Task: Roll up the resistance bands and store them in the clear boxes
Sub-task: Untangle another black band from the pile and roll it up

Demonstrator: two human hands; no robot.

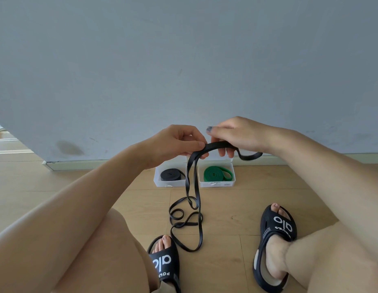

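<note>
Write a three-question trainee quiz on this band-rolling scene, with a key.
1. True or false: the left clear box already holds a rolled black band.
2. Which colour is the rolled band in the right clear box? A) red B) green C) yellow
3. Fill in: both the left hand and the right hand hold the loose black band, whose free length hangs down and coils on the ____.

Key
1. True.
2. B: the green band lies rolled there.
3. Floor: the wooden floor, between the two black slides.
</note>
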